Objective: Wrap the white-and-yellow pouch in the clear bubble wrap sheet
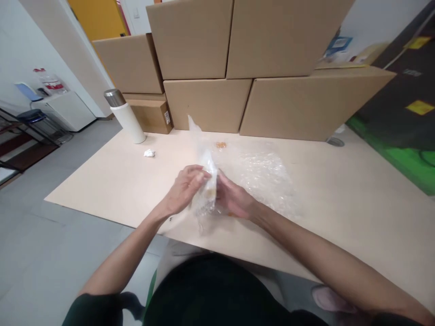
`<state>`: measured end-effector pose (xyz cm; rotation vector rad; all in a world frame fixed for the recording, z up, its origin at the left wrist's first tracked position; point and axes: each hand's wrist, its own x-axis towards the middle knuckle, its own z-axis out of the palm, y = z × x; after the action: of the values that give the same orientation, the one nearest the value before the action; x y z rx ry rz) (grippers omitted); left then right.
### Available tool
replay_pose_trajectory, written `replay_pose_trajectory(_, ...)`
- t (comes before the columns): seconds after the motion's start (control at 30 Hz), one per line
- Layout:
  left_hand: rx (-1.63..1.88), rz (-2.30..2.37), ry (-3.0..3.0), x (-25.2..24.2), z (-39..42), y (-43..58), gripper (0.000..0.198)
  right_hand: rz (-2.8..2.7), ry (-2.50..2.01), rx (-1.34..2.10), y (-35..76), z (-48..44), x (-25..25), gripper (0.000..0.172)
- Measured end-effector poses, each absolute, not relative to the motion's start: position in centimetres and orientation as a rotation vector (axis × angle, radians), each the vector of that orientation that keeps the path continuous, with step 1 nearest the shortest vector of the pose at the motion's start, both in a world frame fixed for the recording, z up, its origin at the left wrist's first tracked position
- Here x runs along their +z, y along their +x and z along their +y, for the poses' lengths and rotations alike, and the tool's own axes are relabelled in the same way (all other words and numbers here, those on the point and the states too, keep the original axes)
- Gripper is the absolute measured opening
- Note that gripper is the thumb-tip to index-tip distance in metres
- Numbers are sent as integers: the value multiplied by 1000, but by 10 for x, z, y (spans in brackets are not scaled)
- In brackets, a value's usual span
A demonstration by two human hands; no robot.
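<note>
Between my hands, over the near part of the table, a clear plastic bag point(210, 174) is held upright. My left hand point(186, 188) pinches its left side with thumb and fingers. My right hand point(236, 197) is closed around the opposite side, its fingertips partly hidden by the film. Something yellowish shows through the bag, too blurred to name. Just to the right, flat on the table, lies a spread of clear crinkled plastic bags point(267, 174). A small orange piece point(220, 145) lies beyond my hands.
Cardboard boxes point(207, 106) are stacked along the table's back edge. At the back left stands a white flask point(127, 120) with a metal cap, near a crumpled white scrap point(149, 153). The wooden table point(98, 185) has its near edge by my body.
</note>
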<state>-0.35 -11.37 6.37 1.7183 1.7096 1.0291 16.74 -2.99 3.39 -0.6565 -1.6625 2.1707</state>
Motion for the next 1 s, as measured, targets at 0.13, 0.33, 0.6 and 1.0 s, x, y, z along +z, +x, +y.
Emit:
replay_pose_trajectory(0.13, 635, 1750, 1916, 48, -95, 21, 48, -1364, -837, 2317, 186, -32, 34, 64)
replay_pose_trajectory(0.33, 410, 1806, 2171, 25, -85, 34, 45, -1661, -1083, 1867, 217, -28, 26, 48)
replay_pose_trajectory(0.6, 659, 1987, 1999, 15, -88, 22, 39, -2252, -921, 1243, 197, -12, 13, 63)
replay_pose_trajectory(1.0, 1498, 1339, 1120, 47, -97, 31, 41, -1775, -862, 1834, 211, -5, 37, 55)
